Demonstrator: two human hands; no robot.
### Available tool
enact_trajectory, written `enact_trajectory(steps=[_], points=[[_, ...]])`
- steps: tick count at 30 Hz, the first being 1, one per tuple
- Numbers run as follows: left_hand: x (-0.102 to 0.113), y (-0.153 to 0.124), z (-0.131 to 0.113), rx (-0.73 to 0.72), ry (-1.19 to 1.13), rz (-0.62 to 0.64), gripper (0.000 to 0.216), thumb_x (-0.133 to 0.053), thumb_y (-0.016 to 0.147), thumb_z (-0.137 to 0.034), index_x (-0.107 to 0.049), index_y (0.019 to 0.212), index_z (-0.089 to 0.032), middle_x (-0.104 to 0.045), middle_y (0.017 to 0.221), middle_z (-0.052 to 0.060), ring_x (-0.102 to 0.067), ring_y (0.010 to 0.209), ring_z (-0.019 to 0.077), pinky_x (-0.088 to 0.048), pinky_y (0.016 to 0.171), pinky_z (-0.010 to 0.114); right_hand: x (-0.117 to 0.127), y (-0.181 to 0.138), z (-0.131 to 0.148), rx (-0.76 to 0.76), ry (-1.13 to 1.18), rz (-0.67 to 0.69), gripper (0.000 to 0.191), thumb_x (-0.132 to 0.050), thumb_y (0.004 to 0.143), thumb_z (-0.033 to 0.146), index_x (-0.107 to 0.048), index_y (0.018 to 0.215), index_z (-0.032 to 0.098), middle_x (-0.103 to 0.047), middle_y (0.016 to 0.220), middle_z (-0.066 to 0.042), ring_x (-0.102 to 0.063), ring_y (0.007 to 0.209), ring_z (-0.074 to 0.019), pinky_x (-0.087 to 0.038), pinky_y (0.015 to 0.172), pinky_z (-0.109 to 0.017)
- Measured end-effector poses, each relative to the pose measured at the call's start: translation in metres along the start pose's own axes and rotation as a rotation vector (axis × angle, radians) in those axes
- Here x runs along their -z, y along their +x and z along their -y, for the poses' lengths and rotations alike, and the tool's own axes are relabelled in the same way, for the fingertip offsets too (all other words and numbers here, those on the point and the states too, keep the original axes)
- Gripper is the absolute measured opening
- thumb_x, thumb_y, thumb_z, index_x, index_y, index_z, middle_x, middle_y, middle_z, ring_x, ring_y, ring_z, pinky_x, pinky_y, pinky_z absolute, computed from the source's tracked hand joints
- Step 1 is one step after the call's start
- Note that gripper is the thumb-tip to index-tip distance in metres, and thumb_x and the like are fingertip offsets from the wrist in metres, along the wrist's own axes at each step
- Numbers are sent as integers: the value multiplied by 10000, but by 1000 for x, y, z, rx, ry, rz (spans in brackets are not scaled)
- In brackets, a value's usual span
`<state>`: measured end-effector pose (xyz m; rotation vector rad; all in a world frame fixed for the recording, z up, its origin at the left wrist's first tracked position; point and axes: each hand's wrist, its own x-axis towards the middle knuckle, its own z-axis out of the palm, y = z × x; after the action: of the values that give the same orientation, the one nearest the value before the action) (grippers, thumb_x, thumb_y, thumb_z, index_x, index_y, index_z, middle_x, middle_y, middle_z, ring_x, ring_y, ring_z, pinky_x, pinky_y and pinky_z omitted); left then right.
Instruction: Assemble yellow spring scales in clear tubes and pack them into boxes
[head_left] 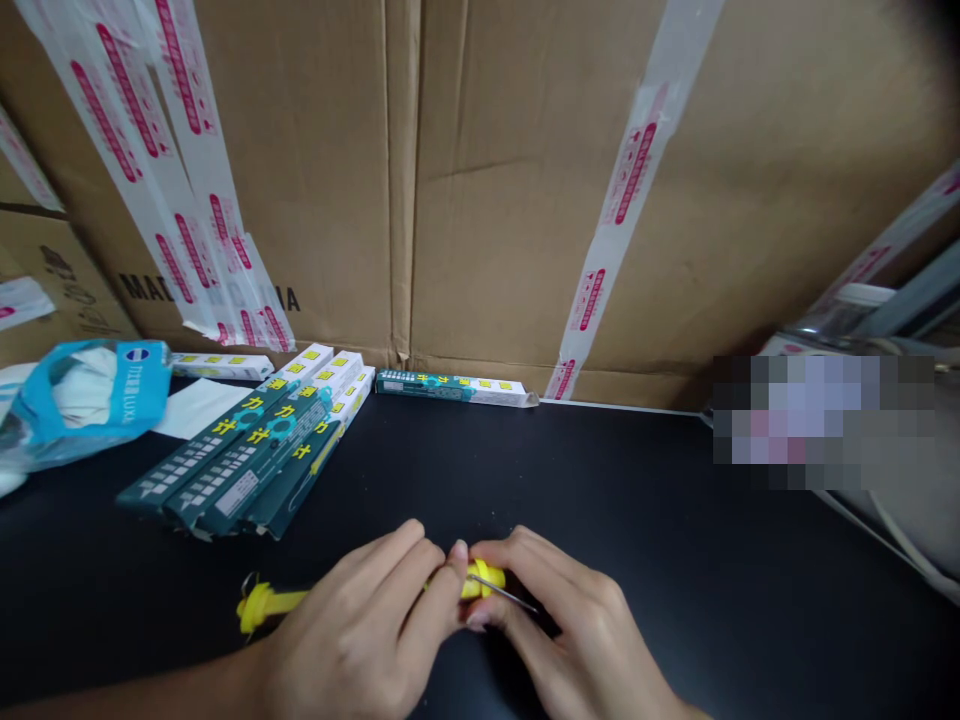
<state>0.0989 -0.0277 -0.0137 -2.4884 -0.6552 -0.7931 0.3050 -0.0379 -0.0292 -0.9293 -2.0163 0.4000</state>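
A yellow spring scale lies crosswise between my two hands, low over the black tabletop. My left hand is closed around its tube and hides the middle part. The far left end, with a small metal ring, sticks out past that hand. At the other end, the fingers of my right hand pinch the yellow end piece. A thin metal rod runs from this end down to the right, under the right fingers. Whether it is the hook cannot be made out.
Several green-and-white spring scale boxes lie stacked at left. One more box rests against the large taped carton at the back. A blue plastic packet and white paper are far left. A blurred-out patch and cable are at right.
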Motion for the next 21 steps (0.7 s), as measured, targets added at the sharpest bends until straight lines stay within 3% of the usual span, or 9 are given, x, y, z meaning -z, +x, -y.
enact_trajectory(steps=[4, 9, 11, 14, 18, 21], points=[[-3, -1, -2, 0, 21, -28, 340, -315, 1073, -50, -649, 1042, -104, -793, 804, 25, -765, 704, 187, -613, 784, 329, 2, 4, 3, -3, 27, 22, 203, -526, 1049, 258, -702, 986, 179, -727, 771, -44, -698, 672, -184, -580, 638, -259], [-9, -1, 1, 41, 20, 5, 315, -345, 1074, -83, -657, 1062, -120, -755, 753, 5, -745, 682, 208, -596, 692, 353, 6, 4, -2, -241, 154, 96, 114, -746, 929, 318, -777, 954, 211, -763, 773, -6, -719, 667, -166, -575, 641, -218], [-10, 0, 3, 81, 11, -13, 316, -343, 1100, -166, -654, 1050, -136, -752, 767, 6, -739, 688, 212, -583, 670, 356, 6, 3, -5, -323, 245, 90, 197, -794, 882, 349, -778, 1029, 219, -774, 797, -4, -735, 698, -177, -599, 663, -229], [-11, 1, 6, 135, 5, -14, 342, -325, 1117, -241, -641, 1010, -167, -748, 779, -1, -734, 694, 203, -570, 668, 347, 4, 1, -8, -386, 375, 70, 274, -767, 895, 307, -735, 1153, 221, -795, 893, -18, -764, 788, -191, -630, 734, -254], [-9, 3, 6, 115, 3, -13, 410, -258, 1128, -229, -640, 995, -163, -761, 773, -3, -745, 691, 195, -578, 686, 342, 5, 2, -5, -397, 365, 76, 149, -714, 888, 165, -743, 1024, 216, -797, 926, -17, -752, 788, -177, -621, 737, -245], [-7, 4, 4, 87, 11, -17, 440, -238, 1130, -205, -658, 1014, -147, -784, 788, -3, -763, 710, 190, -591, 740, 339, 7, 4, -3, -398, 364, 74, 130, -674, 905, 157, -727, 1011, 210, -792, 933, -22, -747, 807, -177, -606, 743, -244]])
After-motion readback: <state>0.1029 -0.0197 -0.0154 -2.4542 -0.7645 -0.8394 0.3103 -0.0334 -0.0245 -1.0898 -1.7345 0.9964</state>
